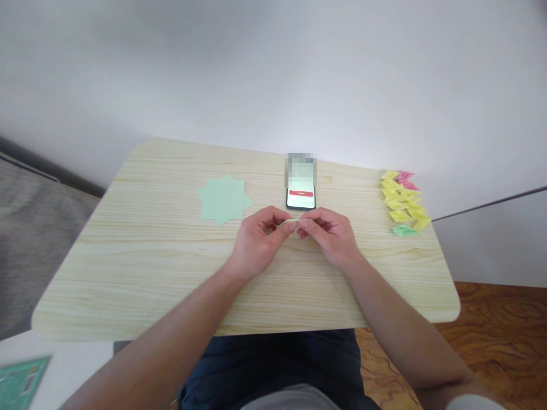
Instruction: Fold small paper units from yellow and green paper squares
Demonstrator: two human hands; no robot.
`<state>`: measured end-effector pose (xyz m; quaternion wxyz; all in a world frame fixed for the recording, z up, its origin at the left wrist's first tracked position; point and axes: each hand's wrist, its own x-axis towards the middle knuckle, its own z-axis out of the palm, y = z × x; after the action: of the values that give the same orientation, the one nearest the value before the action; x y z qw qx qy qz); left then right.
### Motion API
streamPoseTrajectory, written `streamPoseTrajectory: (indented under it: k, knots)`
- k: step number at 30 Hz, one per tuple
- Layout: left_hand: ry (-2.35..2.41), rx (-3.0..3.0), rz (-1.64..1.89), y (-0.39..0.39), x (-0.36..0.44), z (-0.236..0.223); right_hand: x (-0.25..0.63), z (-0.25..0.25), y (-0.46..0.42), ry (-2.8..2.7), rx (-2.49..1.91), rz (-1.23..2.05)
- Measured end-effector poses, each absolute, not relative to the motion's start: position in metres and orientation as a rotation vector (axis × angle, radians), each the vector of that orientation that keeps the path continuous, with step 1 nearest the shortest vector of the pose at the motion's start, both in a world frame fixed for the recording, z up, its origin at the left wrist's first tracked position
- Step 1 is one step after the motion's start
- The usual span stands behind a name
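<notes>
Between my two hands, over the middle of the table, is a narrow folded piece of light green paper. My left hand pinches its left end between thumb and fingers. On the other end, the thumb and fingers of my right hand are closed. Most of the paper is hidden by my fingers, so its full shape does not show. Just beyond my hands lies a phone with a lit screen and a red bar on it. Left of them, light green paper sheets overlap at different angles.
Along the right edge of the wooden table sit folded paper pieces, mostly yellow, some pink, one green. A pale wall rises behind the table. At lower left, a green packet rests on a white surface.
</notes>
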<state>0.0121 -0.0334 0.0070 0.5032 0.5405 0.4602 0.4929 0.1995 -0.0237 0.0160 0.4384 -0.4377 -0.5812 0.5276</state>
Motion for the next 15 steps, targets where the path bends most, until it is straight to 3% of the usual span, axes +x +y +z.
streamPoseTrajectory:
  k: [15]
  knots:
    - [1.247,1.577,1.234,-0.0349,0.008,0.0132,0.201,0.0164,-0.0242,-1.515,-1.085,1.216]
